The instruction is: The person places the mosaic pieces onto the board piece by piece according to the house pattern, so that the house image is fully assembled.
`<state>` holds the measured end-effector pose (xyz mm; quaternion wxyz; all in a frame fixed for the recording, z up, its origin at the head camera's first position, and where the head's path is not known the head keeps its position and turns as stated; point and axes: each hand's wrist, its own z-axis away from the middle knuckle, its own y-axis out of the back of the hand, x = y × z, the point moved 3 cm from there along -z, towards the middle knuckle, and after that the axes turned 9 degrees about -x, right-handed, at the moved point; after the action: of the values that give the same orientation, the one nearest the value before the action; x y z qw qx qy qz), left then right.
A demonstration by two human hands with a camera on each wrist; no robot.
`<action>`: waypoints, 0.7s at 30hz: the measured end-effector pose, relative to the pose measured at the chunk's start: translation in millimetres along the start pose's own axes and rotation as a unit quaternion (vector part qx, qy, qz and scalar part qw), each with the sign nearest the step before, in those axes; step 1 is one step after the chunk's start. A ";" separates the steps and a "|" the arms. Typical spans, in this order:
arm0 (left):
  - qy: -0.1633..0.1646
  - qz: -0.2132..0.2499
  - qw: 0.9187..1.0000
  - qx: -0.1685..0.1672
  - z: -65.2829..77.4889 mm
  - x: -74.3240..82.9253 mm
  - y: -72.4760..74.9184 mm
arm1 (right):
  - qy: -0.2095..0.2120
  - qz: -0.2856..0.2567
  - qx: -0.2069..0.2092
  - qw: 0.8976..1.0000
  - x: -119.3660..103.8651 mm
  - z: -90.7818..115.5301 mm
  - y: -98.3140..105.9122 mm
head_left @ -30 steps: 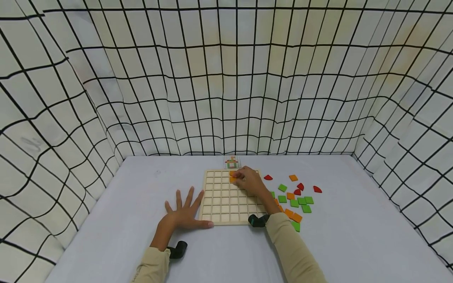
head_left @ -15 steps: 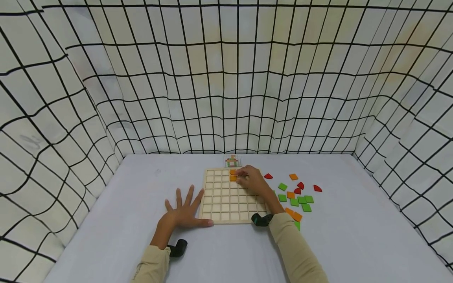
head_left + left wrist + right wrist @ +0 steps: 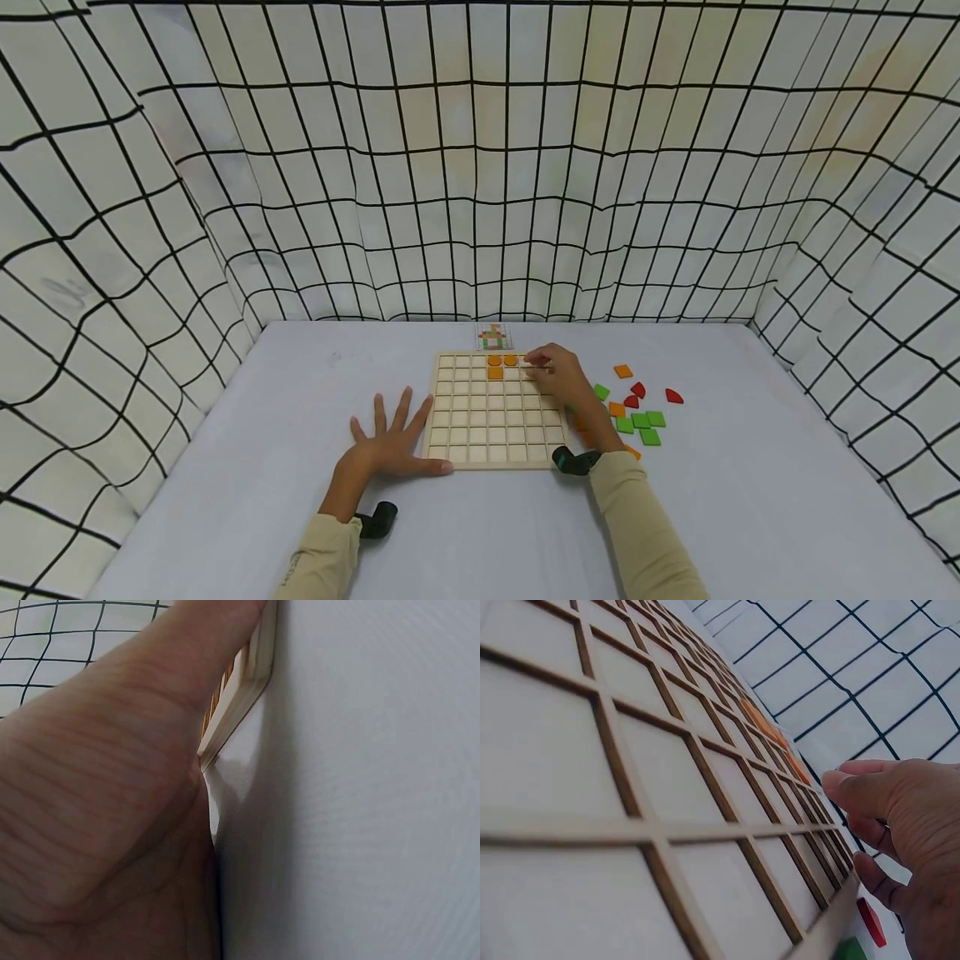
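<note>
A pale wooden grid board [image 3: 468,427] lies on the table. In its far row sit two round orange pieces, the left one [image 3: 494,361] above an orange square tile [image 3: 495,373], the right one [image 3: 511,360] beside it. My left hand [image 3: 388,454] rests with spread fingers at the board's left side, the thumb along its near-left corner. Over the board's far right part, my right hand [image 3: 562,379] hovers with bent fingers. The right wrist view shows that hand [image 3: 907,825] with thumb and fingers apart and nothing visible between them.
Loose tiles lie right of the board: green squares [image 3: 650,437], orange squares [image 3: 622,371] and red rounded wedges [image 3: 674,396], several in all. A small pattern card [image 3: 493,337] lies beyond the board's far edge. Netting over white cloth [image 3: 495,183] surrounds the table's back and sides.
My right hand has moved right, away from the orange pieces, and the second round orange piece now shows uncovered in the far row. The left hand has stayed put.
</note>
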<state>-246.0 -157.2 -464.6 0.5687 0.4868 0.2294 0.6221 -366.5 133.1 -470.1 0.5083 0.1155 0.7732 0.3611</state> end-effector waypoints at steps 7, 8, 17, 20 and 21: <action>0.003 -0.009 1.000 0.004 -0.5 2.0 -1.1 | -0.022 0.023 0.026 0.999 16.3 13.2 21.4; 0.004 -0.009 1.000 0.003 -0.8 2.0 -1.5 | -0.027 0.032 0.030 0.999 19.6 15.3 24.6; 0.005 -0.010 1.000 0.003 -1.5 1.8 -0.8 | -0.096 0.110 0.001 0.989 39.1 29.0 42.7; 0.003 -0.009 1.000 0.004 -0.2 2.2 -0.1 | -0.106 0.128 -0.011 0.986 41.8 29.5 44.2; 0.001 -0.008 1.000 0.005 0.1 2.3 0.0 | -0.102 0.134 -0.012 0.986 42.3 29.2 44.6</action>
<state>-245.6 -155.1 -463.7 0.5708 0.4868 0.2366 0.6174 -368.9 200.8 -476.1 0.5324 0.2484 0.6908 0.4214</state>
